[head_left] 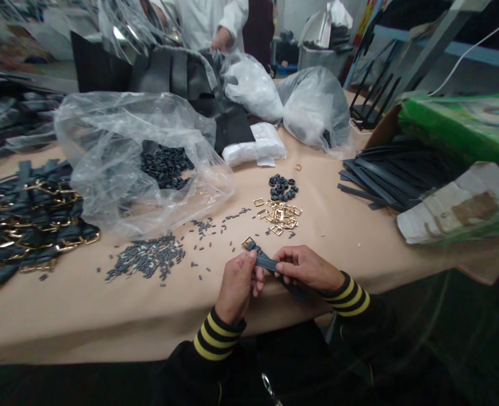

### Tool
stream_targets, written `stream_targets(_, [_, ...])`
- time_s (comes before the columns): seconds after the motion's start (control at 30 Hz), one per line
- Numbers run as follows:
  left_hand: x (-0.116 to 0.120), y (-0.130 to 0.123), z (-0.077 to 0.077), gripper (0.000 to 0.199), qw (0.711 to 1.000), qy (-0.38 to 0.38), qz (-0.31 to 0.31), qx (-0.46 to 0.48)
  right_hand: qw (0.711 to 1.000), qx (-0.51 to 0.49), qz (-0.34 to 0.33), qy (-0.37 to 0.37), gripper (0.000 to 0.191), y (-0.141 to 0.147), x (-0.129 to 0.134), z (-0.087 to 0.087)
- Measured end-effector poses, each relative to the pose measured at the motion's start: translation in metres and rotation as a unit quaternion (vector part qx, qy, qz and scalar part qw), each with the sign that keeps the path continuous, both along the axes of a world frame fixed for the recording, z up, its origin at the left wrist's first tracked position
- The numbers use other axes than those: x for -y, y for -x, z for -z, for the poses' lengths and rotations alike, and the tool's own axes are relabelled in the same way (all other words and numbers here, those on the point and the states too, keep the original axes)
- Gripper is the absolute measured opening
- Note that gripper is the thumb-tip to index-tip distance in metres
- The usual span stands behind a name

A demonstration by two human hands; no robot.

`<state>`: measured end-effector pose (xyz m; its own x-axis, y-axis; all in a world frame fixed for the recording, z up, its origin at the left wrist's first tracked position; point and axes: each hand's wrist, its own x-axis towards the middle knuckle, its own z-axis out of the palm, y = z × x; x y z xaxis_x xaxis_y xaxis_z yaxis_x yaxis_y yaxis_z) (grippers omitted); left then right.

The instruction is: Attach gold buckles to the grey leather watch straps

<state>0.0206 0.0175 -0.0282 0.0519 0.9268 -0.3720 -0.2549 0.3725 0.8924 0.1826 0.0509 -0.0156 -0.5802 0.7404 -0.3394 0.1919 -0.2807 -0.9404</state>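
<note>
Between my two hands is a dark strap [266, 262] with a gold buckle [248, 242] at its upper left end. My left hand [238, 282] pinches the strap just below the buckle, thumb on top. Farther along, my right hand [304, 267] grips it with closed fingers, and the tail of the strap hangs down toward the table edge. Just beyond my hands lies a pile of gold buckles [282, 214]. Behind that sits a small heap of dark strap loops [282, 187]. To the left, many small dark pieces [148, 256] are spread over the table.
A clear plastic bag [105, 169] holds more dark loops. Finished-looking straps with buckles [29, 225] are stacked at far left. Dark strips [388, 172] stick out of a green box [464, 124] at right. Across the table [350, 248], a person's hand [222, 40] holds a bag.
</note>
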Motion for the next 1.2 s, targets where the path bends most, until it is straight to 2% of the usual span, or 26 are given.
stream_targets(0.1, [-0.001, -0.001, 0.002, 0.033, 0.999, -0.012, 0.011, -0.032, 0.999, -0.044, 0.01, 0.009, 0.018, 0.003, 0.003, 0.0])
stream_targets(0.2, [-0.001, -0.002, 0.001, 0.025, 0.989, -0.059, -0.018, -0.135, 0.997, -0.077, 0.024, 0.014, 0.019, 0.007, 0.007, -0.002])
stream_targets(0.27, [0.001, -0.003, -0.003, 0.016, 0.954, -0.145, -0.073, -0.251, 0.996, -0.084, 0.041, 0.012, 0.02, 0.01, 0.008, -0.004])
stream_targets(0.33, [0.005, -0.003, -0.007, 0.009, 0.904, -0.236, -0.092, -0.346, 0.994, -0.086, 0.064, 0.005, 0.02, 0.012, 0.009, -0.006])
stream_targets(0.4, [0.009, -0.003, -0.011, 0.009, 0.878, -0.284, -0.048, -0.383, 0.993, -0.087, 0.081, -0.007, 0.019, 0.013, 0.008, -0.005])
stream_targets(0.5, [0.012, -0.001, -0.013, 0.015, 0.884, -0.273, 0.026, -0.379, 0.992, -0.093, 0.079, -0.02, 0.017, 0.011, 0.007, -0.003])
stream_targets(0.6, [0.012, 0.0, -0.014, 0.013, 0.888, -0.252, 0.068, -0.378, 0.994, -0.099, 0.043, -0.027, 0.018, 0.007, 0.006, -0.002])
stream_targets(0.77, [0.002, 0.002, -0.017, 0.023, 0.861, -0.272, 0.122, -0.413, 0.994, -0.105, 0.027, -0.014, 0.019, 0.002, 0.003, -0.006])
stream_targets(0.83, [-0.008, 0.007, -0.018, 0.023, 0.822, -0.28, 0.133, -0.477, 0.993, -0.111, 0.039, 0.002, 0.02, 0.001, 0.0, -0.005])
stream_targets(0.87, [-0.016, 0.011, -0.019, 0.02, 0.788, -0.289, 0.12, -0.531, 0.992, -0.114, 0.047, 0.009, 0.021, 0.001, -0.003, -0.004])
stream_targets(0.97, [-0.046, 0.023, -0.023, 0.022, 0.653, -0.324, 0.029, -0.684, 0.99, -0.112, 0.084, 0.014, 0.022, -0.002, -0.012, 0.003])
stream_targets(1.0, [-0.059, 0.024, -0.025, 0.027, 0.627, -0.338, 0.015, -0.702, 0.989, -0.108, 0.101, 0.015, 0.022, -0.004, -0.015, 0.005])
stream_targets(1.03, [-0.073, 0.023, -0.026, 0.029, 0.615, -0.358, 0.025, -0.702, 0.986, -0.107, 0.123, 0.02, 0.023, -0.005, -0.018, 0.008])
stream_targets(1.13, [-0.116, 0.002, -0.031, 0.024, 0.619, -0.424, 0.118, -0.65, 0.969, -0.127, 0.202, 0.059, 0.022, -0.011, -0.025, 0.012])
stream_targets(1.2, [-0.144, -0.024, -0.031, 0.029, 0.594, -0.482, 0.179, -0.619, 0.95, -0.166, 0.252, 0.084, 0.02, -0.014, -0.028, 0.014])
